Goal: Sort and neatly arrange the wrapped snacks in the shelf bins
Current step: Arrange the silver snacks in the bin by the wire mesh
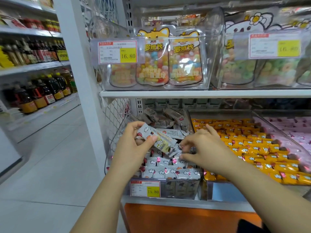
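A clear shelf bin (168, 189) holds grey-white wrapped snacks (161, 172), laid in rows at the front and piled loose at the back (161, 118). My left hand (133, 147) grips a few of these grey-white snack bars (161, 140) above the bin's left side. My right hand (202, 148) reaches over the bin's right part and pinches the end of a small wrapper (180, 146) among the rows; what its fingertips hold is partly hidden.
To the right, a bin of orange wrapped snacks (249, 142) lies in neat rows, then a bin of pink ones (292, 132). Above is a shelf (202, 93) with bins of candy bags (168, 61). A white wire grille (116, 118) bounds the left side; bottles (42, 91) line the aisle beyond.
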Demonstrator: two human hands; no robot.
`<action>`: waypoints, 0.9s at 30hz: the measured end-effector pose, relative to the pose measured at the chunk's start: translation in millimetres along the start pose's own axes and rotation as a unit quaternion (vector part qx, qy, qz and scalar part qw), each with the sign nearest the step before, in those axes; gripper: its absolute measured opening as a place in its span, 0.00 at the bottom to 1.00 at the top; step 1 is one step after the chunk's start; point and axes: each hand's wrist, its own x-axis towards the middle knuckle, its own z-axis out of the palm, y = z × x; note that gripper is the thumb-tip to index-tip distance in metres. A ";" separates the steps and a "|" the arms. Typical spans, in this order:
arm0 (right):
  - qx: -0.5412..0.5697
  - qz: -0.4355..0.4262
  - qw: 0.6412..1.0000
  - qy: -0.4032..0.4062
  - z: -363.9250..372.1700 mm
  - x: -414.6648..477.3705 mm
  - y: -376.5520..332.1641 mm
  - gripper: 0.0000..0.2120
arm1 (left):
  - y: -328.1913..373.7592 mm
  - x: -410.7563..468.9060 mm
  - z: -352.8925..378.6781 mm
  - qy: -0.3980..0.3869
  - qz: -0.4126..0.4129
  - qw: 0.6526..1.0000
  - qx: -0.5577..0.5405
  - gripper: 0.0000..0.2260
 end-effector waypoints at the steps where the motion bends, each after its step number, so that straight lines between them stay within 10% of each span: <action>1: -0.026 -0.006 1.000 -0.017 1.0 -0.5 -1.6 0.13 | -0.4 -0.6 -1.0 0.000 -0.001 1.000 0.012 0.14; 13: -0.258 -0.064 0.962 -0.065 11.1 6.4 -15.5 0.07 | 0.1 1.1 -1.0 -0.063 0.006 0.987 0.146 0.09; 27: -0.178 -0.078 0.979 -0.063 3.4 1.1 -18.5 0.07 | -3.4 14.7 37.2 -0.184 0.084 0.897 0.392 0.15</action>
